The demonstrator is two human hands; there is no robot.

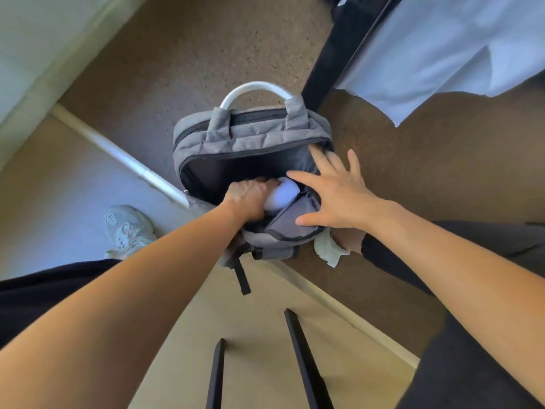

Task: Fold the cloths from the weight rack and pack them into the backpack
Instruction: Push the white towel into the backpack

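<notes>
I'm packing one folded cloth (283,196) into the backpack (250,137), left hand (247,199) fingers curled round it, right hand (334,197) fingers spread at the opening; another cloth (442,51), probably on the rack, is not yet folded.

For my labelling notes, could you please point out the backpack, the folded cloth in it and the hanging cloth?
backpack (253,140), head view, grey top panel below the handle.
folded cloth (283,196), head view, white bundle in the opening.
hanging cloth (442,48), head view, middle of the white sheet.

Backpack (250,140) – grey matt woven cloth; floor (177,54) – rough speckled brown.
</notes>
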